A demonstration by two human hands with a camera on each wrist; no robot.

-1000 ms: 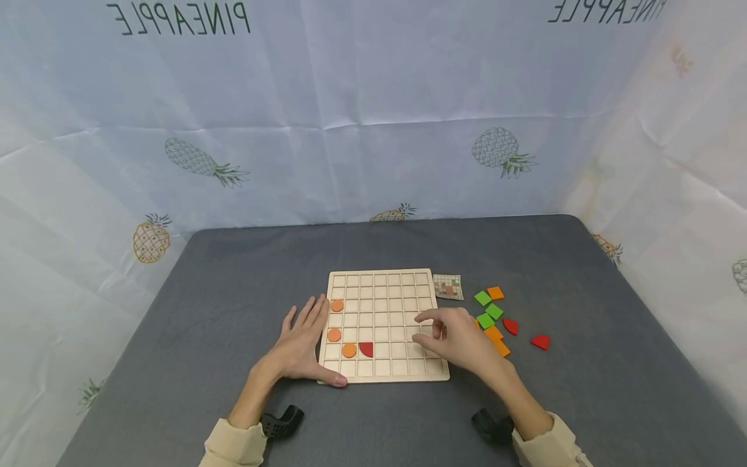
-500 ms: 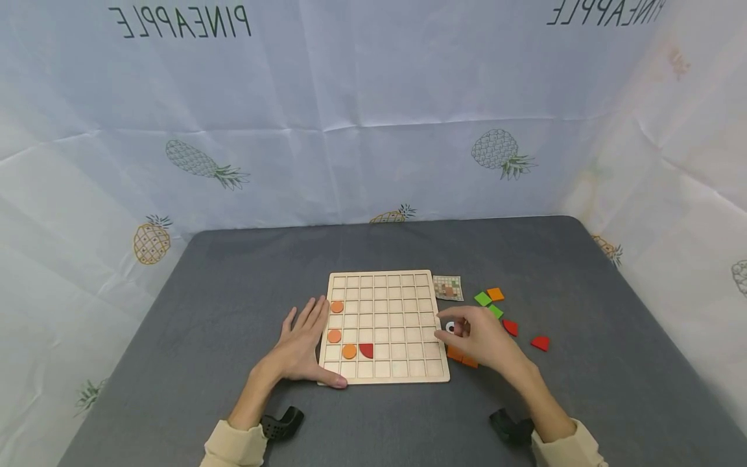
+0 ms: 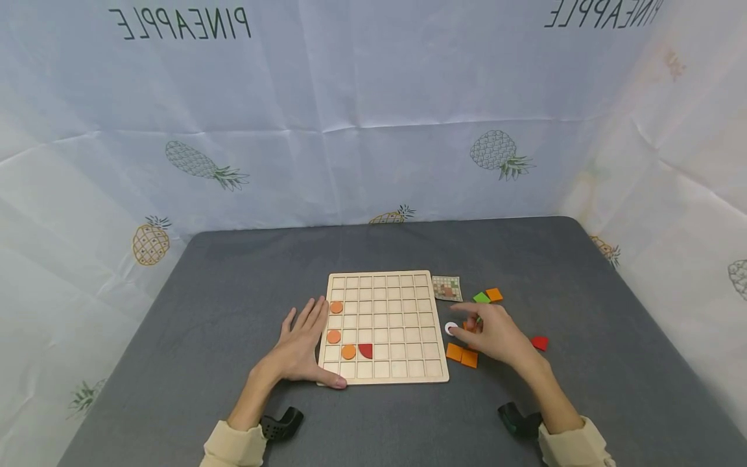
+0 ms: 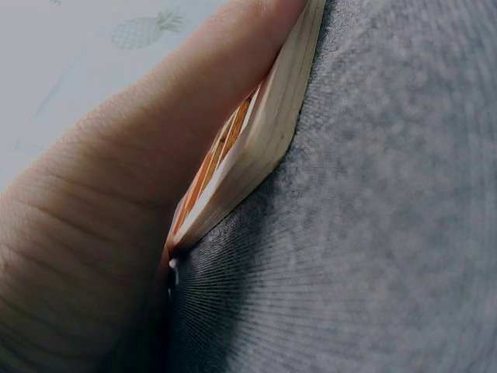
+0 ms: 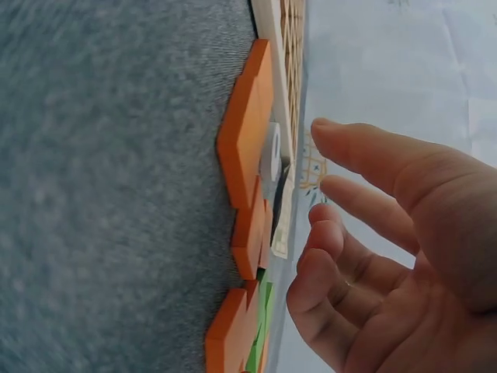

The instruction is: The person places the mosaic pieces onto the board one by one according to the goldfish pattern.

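Note:
My left hand (image 3: 303, 347) lies flat along the left edge of a wooden grid board (image 3: 398, 336), its thumb resting on the near edge. On the board sit several orange discs (image 3: 348, 351) and a red quarter-round piece (image 3: 366, 351). Over the loose pieces right of the board hovers my right hand (image 3: 493, 334), thumb and index finger apart. In the right wrist view nothing is between its fingers. By the thumb lies a white round piece (image 3: 450, 329) with a dark centre. Two orange squares (image 3: 454, 352) lie nearer; the hand hides some pieces.
A small printed grid card (image 3: 447, 288) lies at the board's upper right. Beyond the right hand are a green square (image 3: 481, 298) and an orange square (image 3: 494, 295). A red piece (image 3: 539, 343) lies farther right on the grey table (image 3: 262, 259).
My right hand has moved right, off the board and over the pieces. The white piece and two orange squares now show beside the board. The left hand stays put.

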